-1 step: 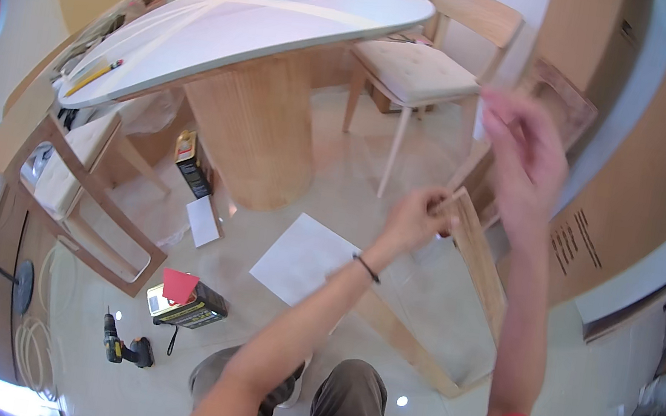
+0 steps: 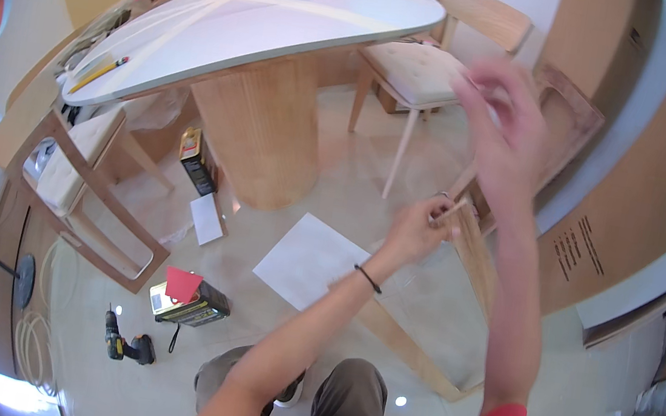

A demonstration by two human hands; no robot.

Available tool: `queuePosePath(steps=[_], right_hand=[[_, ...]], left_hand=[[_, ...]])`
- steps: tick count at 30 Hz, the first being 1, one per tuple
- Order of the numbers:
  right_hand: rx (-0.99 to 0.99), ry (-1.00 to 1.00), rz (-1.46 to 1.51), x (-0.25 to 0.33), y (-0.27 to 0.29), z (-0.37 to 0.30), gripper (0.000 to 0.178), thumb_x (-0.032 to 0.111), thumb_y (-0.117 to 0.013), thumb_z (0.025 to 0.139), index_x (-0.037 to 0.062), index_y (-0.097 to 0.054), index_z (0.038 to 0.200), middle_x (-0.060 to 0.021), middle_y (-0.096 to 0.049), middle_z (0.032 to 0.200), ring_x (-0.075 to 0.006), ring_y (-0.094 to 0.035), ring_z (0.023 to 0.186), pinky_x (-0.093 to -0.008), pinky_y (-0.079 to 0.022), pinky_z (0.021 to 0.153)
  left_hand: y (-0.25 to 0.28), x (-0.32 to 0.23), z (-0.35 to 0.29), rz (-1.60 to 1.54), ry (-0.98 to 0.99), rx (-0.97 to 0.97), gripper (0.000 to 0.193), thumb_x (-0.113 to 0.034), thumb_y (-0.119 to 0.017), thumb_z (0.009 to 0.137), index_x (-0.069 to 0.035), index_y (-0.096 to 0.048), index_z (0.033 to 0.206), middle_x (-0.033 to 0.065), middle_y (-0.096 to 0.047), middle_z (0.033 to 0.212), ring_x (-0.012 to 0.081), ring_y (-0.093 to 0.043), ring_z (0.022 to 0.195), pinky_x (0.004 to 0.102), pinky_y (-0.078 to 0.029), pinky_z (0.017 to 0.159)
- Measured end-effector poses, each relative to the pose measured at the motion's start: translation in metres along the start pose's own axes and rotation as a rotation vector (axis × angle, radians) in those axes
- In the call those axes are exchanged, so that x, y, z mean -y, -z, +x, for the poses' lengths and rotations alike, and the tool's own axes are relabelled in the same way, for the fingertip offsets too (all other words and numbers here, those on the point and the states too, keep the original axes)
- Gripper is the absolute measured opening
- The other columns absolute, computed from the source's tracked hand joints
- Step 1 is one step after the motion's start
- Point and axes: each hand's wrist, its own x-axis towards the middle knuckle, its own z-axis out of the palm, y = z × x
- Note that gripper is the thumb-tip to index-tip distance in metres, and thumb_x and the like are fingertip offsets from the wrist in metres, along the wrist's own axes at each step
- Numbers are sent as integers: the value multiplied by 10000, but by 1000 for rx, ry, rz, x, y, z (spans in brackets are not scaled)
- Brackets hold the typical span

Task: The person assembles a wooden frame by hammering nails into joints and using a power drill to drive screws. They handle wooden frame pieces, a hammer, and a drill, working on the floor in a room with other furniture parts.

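My left hand [image 2: 414, 233] has its fingers closed around the upper end of a pale, angular wooden frame [image 2: 402, 348], which stands over the glossy light floor [image 2: 236, 396] in front of me, toward my right; one bar runs down from my grip behind my right forearm, and another slants to a low corner near my right knee. A thin black band [image 2: 368, 280] circles my left wrist. My right hand [image 2: 506, 135] is raised above the frame and apart from it, fingers curled with thumb and forefinger near each other; it is blurred, so I cannot tell whether they pinch anything. Beyond my left forearm a flat white sheet [image 2: 299, 259] lies on the floor. Farther left are a black-and-yellow cordless drill [image 2: 125, 345] and a dark rectangular container [image 2: 206, 310] with a red card [image 2: 182, 284] on it. Ahead, a white oval surface [image 2: 291, 29] stands on a broad wooden pedestal [image 2: 259, 128], with a cream-cushioned wooden chair [image 2: 413, 72] at its right. Large brown cardboard boxes [image 2: 641, 194] lean at my right.
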Motion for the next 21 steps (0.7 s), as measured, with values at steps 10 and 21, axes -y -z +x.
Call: queuePosePath(steps=[10,21], right_hand=[[650,-224,-40,-15,-244,145,177,182,-684,788,50,-680,905,-92,-692,899,-201,-651,843,-328,-510,785],[706,-162,-239,-21,-259,149,480,288,-749,699,22,-625,1080,-185,-656,1057,-287,-634,983,-359,-489,885]], left_hand=[[50,22,-62,-7,128,35,336,-100,-615,856,-49,-472,1156,171,-595,900,278,-595,790,375,-463,756],[47,11,-73,-44,18,77,328,-93,-628,846,-24,-531,1152,138,-626,897,223,-591,790,337,-490,758]])
